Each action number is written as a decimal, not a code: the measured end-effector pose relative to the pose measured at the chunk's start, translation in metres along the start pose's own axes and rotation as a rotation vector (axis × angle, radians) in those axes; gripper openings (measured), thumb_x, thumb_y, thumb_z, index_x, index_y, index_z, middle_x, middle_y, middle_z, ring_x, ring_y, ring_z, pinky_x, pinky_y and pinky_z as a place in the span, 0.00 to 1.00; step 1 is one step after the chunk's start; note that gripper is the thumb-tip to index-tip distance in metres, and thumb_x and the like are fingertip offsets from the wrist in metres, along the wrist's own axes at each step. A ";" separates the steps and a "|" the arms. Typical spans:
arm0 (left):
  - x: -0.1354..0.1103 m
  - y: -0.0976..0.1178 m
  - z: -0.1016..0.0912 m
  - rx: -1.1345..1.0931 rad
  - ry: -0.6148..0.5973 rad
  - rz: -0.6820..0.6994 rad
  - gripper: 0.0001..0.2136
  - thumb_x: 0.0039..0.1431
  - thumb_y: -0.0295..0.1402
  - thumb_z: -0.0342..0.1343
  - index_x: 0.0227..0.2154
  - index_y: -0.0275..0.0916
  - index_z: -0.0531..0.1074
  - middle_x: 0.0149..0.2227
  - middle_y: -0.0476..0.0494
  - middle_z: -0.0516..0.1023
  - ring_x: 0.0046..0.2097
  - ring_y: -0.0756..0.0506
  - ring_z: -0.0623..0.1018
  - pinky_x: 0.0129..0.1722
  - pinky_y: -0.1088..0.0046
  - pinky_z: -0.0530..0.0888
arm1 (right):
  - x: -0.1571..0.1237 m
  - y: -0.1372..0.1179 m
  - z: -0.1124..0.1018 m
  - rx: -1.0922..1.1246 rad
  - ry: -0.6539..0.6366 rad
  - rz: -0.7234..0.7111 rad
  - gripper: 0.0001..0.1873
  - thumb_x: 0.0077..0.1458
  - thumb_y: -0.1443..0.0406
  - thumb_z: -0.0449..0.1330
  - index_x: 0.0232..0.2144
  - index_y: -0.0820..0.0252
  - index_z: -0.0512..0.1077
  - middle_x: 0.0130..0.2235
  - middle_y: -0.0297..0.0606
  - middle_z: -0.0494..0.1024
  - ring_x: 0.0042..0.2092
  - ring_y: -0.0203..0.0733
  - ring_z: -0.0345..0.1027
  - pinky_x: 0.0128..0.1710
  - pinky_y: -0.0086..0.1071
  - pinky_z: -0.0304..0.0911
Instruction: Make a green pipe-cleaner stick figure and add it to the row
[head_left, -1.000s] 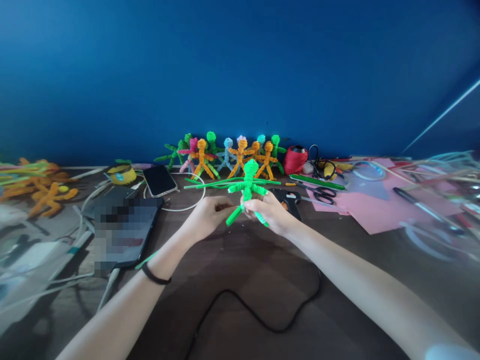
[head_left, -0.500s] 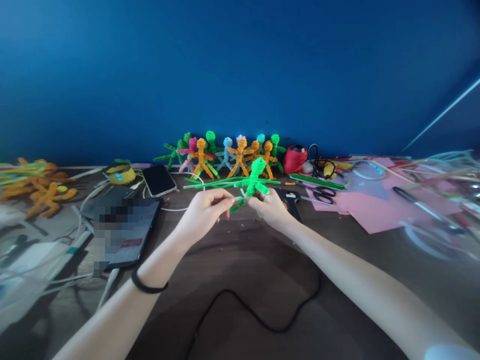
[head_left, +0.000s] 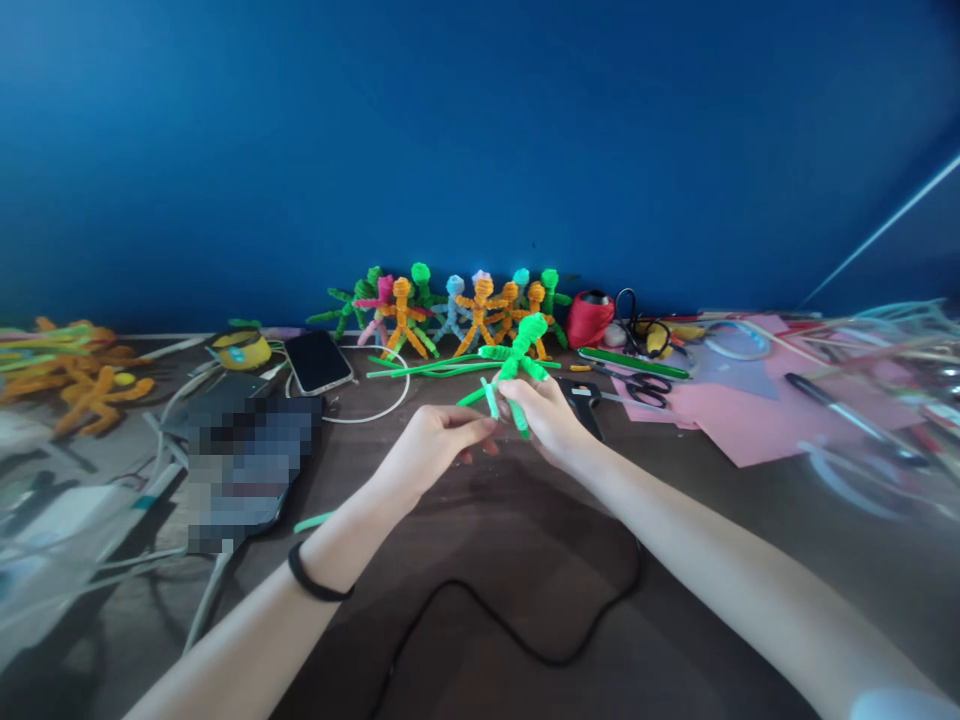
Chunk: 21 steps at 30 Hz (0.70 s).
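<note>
Slightly rightward since the earlier frame, the fuzzy green figure (head_left: 517, 358) leans above the worktop (head_left: 457, 540), its lower body pinched by the right hand (head_left: 553, 418). Beside it, the left hand (head_left: 441, 438) brings thumb and fingers close together near a pale green strand (head_left: 491, 400); whether they grip it, I cannot tell.

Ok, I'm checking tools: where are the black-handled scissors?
Head view, right half: the scissors lie beside the long green object, overlapping the pink paper.
</note>
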<state>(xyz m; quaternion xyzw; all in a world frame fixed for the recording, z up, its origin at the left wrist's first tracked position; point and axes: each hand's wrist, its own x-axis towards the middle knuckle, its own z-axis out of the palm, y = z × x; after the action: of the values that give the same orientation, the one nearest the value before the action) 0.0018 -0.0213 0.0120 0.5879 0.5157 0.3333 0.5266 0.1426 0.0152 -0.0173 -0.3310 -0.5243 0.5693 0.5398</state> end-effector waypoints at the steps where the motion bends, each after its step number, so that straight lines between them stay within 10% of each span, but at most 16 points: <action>1: 0.001 -0.001 0.000 -0.051 -0.007 -0.036 0.10 0.48 0.38 0.57 0.25 0.36 0.77 0.24 0.46 0.77 0.22 0.54 0.64 0.22 0.76 0.61 | -0.001 -0.001 0.001 0.027 -0.002 0.010 0.06 0.45 0.65 0.54 0.20 0.61 0.62 0.17 0.27 0.60 0.20 0.29 0.53 0.20 0.26 0.48; 13: 0.015 -0.011 -0.018 -0.031 0.053 -0.022 0.09 0.42 0.36 0.58 0.21 0.33 0.74 0.19 0.49 0.70 0.21 0.54 0.62 0.21 0.76 0.55 | -0.006 -0.004 0.001 0.138 -0.147 0.086 0.06 0.43 0.64 0.56 0.22 0.61 0.63 0.18 0.27 0.60 0.21 0.28 0.52 0.20 0.25 0.45; 21: 0.012 0.000 -0.028 0.073 0.164 0.029 0.11 0.44 0.39 0.59 0.21 0.35 0.74 0.19 0.51 0.68 0.22 0.54 0.62 0.22 0.76 0.56 | -0.005 -0.005 -0.004 -0.162 -0.176 0.041 0.04 0.42 0.65 0.54 0.22 0.61 0.63 0.19 0.27 0.60 0.21 0.29 0.50 0.21 0.27 0.45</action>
<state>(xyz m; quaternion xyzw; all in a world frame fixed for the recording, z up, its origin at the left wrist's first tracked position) -0.0211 -0.0024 0.0169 0.5849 0.5602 0.3689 0.4561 0.1487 0.0107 -0.0140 -0.3330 -0.6071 0.5628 0.4514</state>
